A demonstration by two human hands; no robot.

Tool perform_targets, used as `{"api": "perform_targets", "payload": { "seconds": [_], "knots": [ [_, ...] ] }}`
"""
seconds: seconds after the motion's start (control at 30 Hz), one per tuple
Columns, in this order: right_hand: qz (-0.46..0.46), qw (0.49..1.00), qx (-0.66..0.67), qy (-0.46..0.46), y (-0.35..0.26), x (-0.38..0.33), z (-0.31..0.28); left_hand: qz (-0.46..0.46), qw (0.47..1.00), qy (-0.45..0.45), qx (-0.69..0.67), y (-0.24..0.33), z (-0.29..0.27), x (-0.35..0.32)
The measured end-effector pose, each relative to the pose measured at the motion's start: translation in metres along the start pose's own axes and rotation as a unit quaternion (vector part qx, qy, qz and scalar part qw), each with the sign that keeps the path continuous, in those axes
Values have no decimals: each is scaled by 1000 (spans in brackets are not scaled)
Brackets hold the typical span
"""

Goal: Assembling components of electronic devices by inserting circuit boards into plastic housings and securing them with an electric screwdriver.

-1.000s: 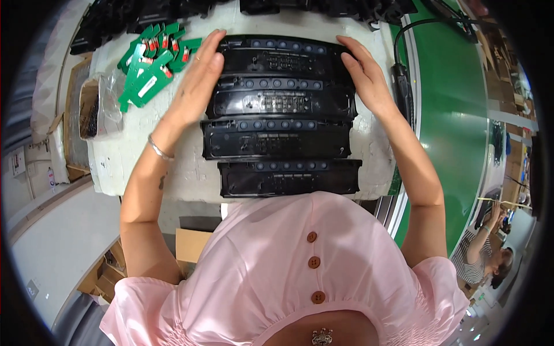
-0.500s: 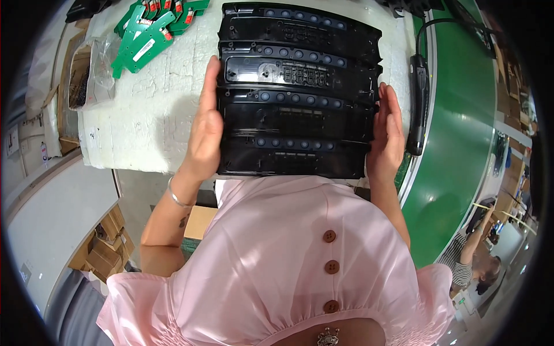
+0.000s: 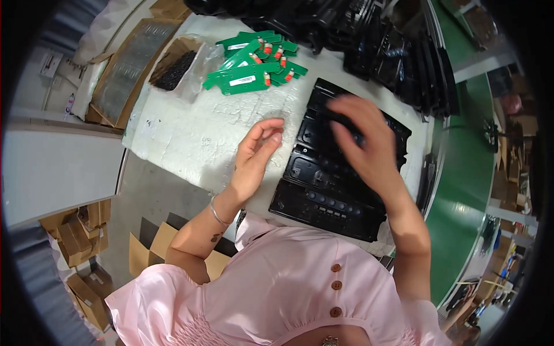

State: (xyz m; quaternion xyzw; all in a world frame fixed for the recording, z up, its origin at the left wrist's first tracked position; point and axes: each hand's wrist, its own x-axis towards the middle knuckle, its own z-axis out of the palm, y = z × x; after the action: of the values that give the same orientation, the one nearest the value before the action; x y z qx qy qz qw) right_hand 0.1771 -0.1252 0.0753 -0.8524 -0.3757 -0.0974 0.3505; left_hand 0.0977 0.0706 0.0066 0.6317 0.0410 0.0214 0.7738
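Half a second ago both hands clamped the sides of a column of 4 black panels close to the body; now that grip is gone and the black panels (image 3: 323, 199) lie in an overlapping row on the white foam-covered table (image 3: 190, 138), running from the table's near edge up toward the far side, right of its middle.

The left hand (image 3: 254, 158) has come off the panels and hovers over the bare foam just to their left, palm tilted inward, fingers loosely curled and a little apart, holding nothing. A thin bracelet (image 3: 218, 212) circles its wrist. The right hand (image 3: 363, 141) is stretched over the upper panels, fingers spread and pointing away from the body; it is motion-blurred, so whether the fingertips press the top panel or only float above it cannot be told.

At the table's far left, a clear plastic bag (image 3: 184, 66) sits open with a heap of small black parts (image 3: 172, 70) in it. Beside it a loose pile of green circuit boards (image 3: 254, 57) lies on the foam. More black panels (image 3: 398, 57) are stacked along the far edge. Cardboard boxes (image 3: 81, 230) stand on the floor to the left.
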Motion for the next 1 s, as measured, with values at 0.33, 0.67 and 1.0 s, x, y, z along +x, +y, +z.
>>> {"api": "perform_targets", "payload": {
  "seconds": [0.33,0.67,1.0],
  "knots": [
    [-289,930,-224,-27,18,138,118,-49,994,10,-94,1,-25,-17],
    [-36,965,-171,-197,2,171,85,-71,987,-50,-138,-5,-41,-13],
    [9,912,-221,-345,11,214,111,-53,986,-43,-155,-6,-42,-12]
  ]
}}
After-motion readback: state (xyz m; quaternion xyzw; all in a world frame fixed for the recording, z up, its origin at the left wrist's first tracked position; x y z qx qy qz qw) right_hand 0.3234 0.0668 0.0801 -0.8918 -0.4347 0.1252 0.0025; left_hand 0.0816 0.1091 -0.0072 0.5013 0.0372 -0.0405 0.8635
